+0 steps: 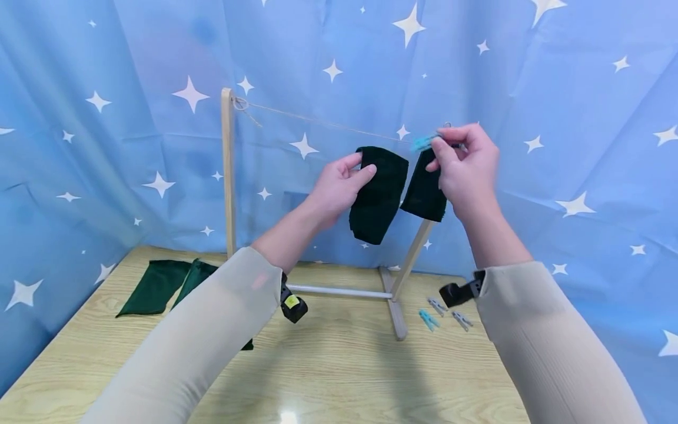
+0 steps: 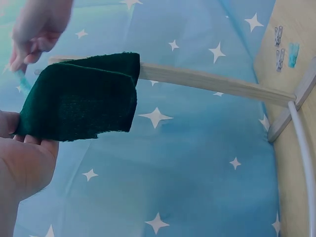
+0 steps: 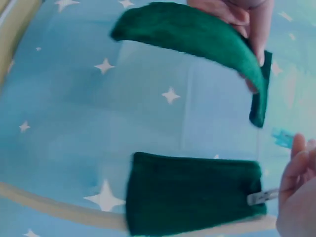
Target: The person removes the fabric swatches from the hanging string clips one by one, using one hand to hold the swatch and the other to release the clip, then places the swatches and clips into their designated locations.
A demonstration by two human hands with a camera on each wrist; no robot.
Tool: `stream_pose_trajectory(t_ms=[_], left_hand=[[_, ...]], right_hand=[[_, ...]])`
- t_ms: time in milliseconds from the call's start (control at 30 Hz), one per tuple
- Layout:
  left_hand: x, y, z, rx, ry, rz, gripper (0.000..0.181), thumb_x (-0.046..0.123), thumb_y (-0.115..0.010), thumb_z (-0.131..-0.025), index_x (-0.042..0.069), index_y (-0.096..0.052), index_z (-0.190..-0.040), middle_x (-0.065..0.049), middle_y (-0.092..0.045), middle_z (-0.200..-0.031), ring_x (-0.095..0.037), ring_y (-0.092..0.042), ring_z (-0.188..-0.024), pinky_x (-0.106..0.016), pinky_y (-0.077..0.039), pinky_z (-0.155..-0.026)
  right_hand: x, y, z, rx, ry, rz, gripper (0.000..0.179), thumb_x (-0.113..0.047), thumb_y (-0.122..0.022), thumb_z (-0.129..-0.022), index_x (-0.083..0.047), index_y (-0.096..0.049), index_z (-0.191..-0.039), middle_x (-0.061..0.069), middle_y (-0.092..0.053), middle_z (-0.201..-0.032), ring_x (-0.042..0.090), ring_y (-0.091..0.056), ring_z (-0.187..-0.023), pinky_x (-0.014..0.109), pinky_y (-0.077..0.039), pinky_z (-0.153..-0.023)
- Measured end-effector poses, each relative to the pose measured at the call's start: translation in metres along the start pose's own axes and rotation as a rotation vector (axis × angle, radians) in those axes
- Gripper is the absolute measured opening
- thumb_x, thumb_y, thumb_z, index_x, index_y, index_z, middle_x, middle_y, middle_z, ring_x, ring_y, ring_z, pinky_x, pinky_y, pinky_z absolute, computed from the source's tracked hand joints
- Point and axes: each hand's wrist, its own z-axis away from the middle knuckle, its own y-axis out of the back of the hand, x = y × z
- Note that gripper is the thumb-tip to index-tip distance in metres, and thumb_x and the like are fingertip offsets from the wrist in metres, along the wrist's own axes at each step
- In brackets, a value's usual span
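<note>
My left hand point(image 1: 339, 185) pinches a dark green cloth point(image 1: 378, 194) by its upper left edge, just below the string point(image 1: 323, 122). The right wrist view shows this cloth folded over, with a short flap behind the fingers. Between thumb and fingers, my right hand point(image 1: 468, 165) holds a light blue clothespin point(image 1: 424, 142) close to the string. A second green cloth point(image 3: 192, 192) hangs below that hand, gripped at its top by a grey clothespin point(image 3: 261, 197). In the head view, my right hand covers part of its top.
A wooden frame point(image 1: 229, 176) with a white crossbar point(image 1: 339, 291) stands on the table point(image 1: 328, 377). Several clothespins, a blue one point(image 1: 429, 320) and grey ones point(image 1: 462, 320), lie by its right foot. More green cloths point(image 1: 153, 287) lie at the left, partly behind my left sleeve.
</note>
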Motion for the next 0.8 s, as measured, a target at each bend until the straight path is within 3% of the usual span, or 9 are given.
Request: stream_pose_trajectory(t_ms=[100, 200, 467, 567, 700, 800], left_hand=[[-0.005, 0.003, 0.008, -0.011, 0.011, 0.035, 0.067, 0.027, -0.058, -0.116, 0.012, -0.029, -0.175, -0.001, -0.033, -0.181, -0.02, -0.038, -0.165, -0.043, -0.032, -0.135], [-0.012, 0.009, 0.02, -0.035, 0.038, 0.069, 0.068, 0.027, -0.058, -0.116, 0.013, -0.027, -0.176, -0.006, -0.043, -0.176, -0.022, -0.045, -0.161, -0.047, -0.037, -0.133], [-0.046, 0.024, 0.053, -0.057, 0.138, 0.114, 0.072, 0.026, -0.057, -0.117, 0.014, -0.02, -0.177, -0.016, -0.068, -0.151, -0.027, -0.064, -0.145, -0.05, -0.051, -0.122], [-0.06, 0.029, 0.062, -0.073, 0.163, 0.103, 0.073, 0.026, -0.056, -0.117, 0.013, -0.017, -0.177, -0.016, -0.063, -0.157, -0.029, -0.06, -0.148, -0.053, -0.049, -0.123], [-0.076, 0.039, 0.075, -0.11, 0.191, 0.065, 0.076, 0.028, -0.055, -0.118, 0.01, -0.012, -0.178, -0.014, -0.044, -0.174, -0.03, -0.046, -0.16, -0.059, -0.041, -0.127], [-0.086, 0.046, 0.085, -0.128, 0.211, 0.023, 0.077, 0.03, -0.053, -0.118, 0.01, -0.009, -0.178, -0.015, -0.037, -0.178, -0.032, -0.041, -0.163, -0.062, -0.038, -0.128]], right_hand=[[0.015, 0.01, 0.018, 0.005, -0.011, -0.098, 0.013, -0.018, -0.071, -0.108, -0.014, -0.069, -0.121, -0.001, -0.066, -0.128, 0.011, -0.066, -0.071, 0.015, -0.049, -0.055], [0.038, 0.021, 0.041, -0.012, -0.049, -0.104, 0.018, -0.02, -0.069, -0.11, -0.015, -0.067, -0.126, 0.0, -0.068, -0.127, 0.01, -0.065, -0.072, 0.016, -0.047, -0.053], [0.124, 0.059, 0.101, -0.078, -0.28, 0.123, 0.028, -0.021, -0.064, -0.113, -0.014, -0.06, -0.14, -0.008, -0.063, -0.119, 0.006, -0.066, -0.074, 0.02, -0.054, -0.057], [0.155, 0.073, 0.123, -0.12, -0.365, 0.192, 0.04, -0.022, -0.061, -0.114, -0.007, -0.053, -0.151, -0.006, -0.06, -0.127, 0.005, -0.066, -0.076, 0.023, -0.056, -0.059], [0.192, 0.091, 0.152, -0.206, -0.446, 0.291, 0.052, -0.026, -0.056, -0.117, -0.003, -0.044, -0.162, 0.013, -0.057, -0.14, 0.005, -0.068, -0.079, 0.028, -0.059, -0.061], [0.213, 0.106, 0.17, -0.276, -0.51, 0.372, 0.057, -0.031, -0.051, -0.119, -0.003, -0.04, -0.167, 0.025, -0.053, -0.149, 0.006, -0.071, -0.085, 0.032, -0.061, -0.064]])
